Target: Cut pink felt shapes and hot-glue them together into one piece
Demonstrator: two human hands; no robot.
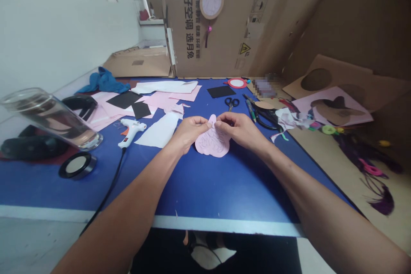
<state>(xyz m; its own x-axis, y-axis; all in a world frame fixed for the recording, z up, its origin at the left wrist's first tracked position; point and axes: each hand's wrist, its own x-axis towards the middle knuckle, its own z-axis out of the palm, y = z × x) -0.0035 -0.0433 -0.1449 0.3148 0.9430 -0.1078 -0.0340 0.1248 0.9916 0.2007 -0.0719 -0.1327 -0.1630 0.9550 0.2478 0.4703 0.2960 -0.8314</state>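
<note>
A pink paper cutout (212,142) with dark drawn lines hangs between my two hands, just above the blue table. Its outline is rounded and wavy below, with a narrow tab at the top. My left hand (192,132) pinches it near the tab from the left, thumb against the paper. From the right, my right hand (236,128) pinches the same upper part, close to the other thumb. Black-handled scissors (231,102) lie just beyond my right hand. White paper (160,130) lies to the left of my left hand.
A white glue gun (131,132) with a black cord lies at left, near a tilted glass of liquid (61,120) and its round lid (77,165). Pliers (268,115) and paper scraps are at right. A cardboard sheet (221,47) stands behind, a round ornament hanging on it.
</note>
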